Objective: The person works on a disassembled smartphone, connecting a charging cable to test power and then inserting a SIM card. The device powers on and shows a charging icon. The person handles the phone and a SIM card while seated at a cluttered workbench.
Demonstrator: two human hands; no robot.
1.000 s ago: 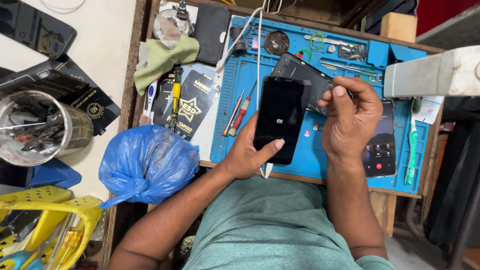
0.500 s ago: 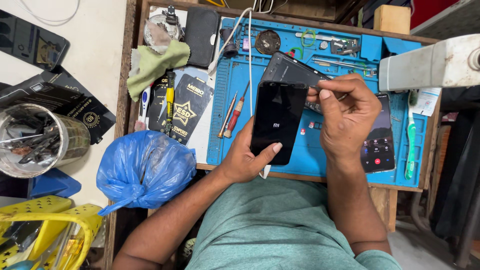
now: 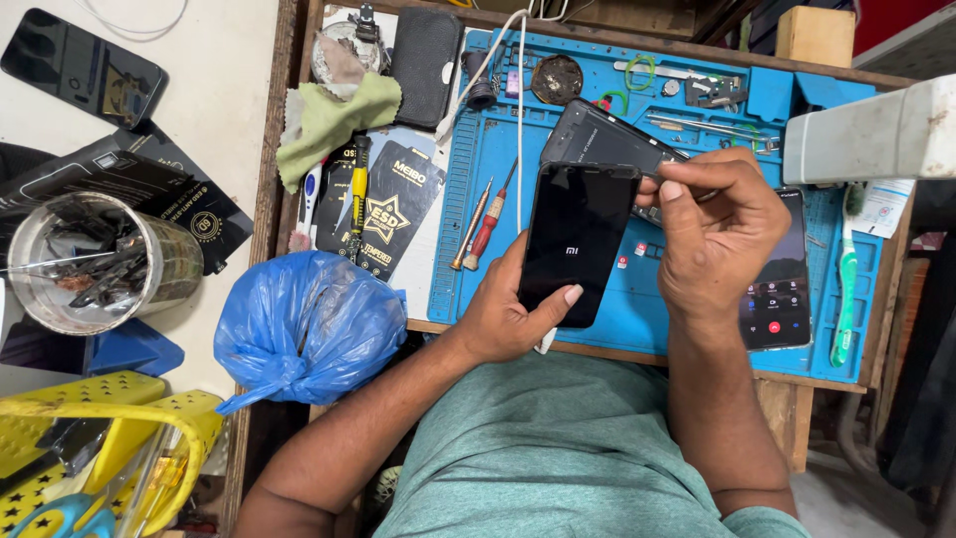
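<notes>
Left hand (image 3: 503,314) comes up from below, palm cupped under the phone (image 3: 578,242), thumb laid across its lower right edge, fingers wrapped behind and out of sight. Right hand (image 3: 719,237) arches in from the right, wrist bent, thumb and forefinger pinched together at the phone's top right corner; whatever sits between the tips is too small to tell. Far left, a metal tin (image 3: 95,261) of tools stands on the white surface, a black box (image 3: 119,179) with a round emblem behind it. Next, a blue bag (image 3: 309,327) bulges at the bench edge. Above it lie flat black packets (image 3: 383,204) with a star badge and pale lettering, a green cloth (image 3: 334,115) over their top. Then the blue mat (image 3: 637,309), two screwdrivers (image 3: 483,224) on its left strip. The phone hovers upright over the mat's middle, screen dark with a small pale logo, between both hands. A second dark handset (image 3: 602,139) lies tilted just behind it. Right of the hands, a lit phone (image 3: 777,289) rests flat on the mat, a green toothbrush (image 3: 844,289) beyond it.
</notes>
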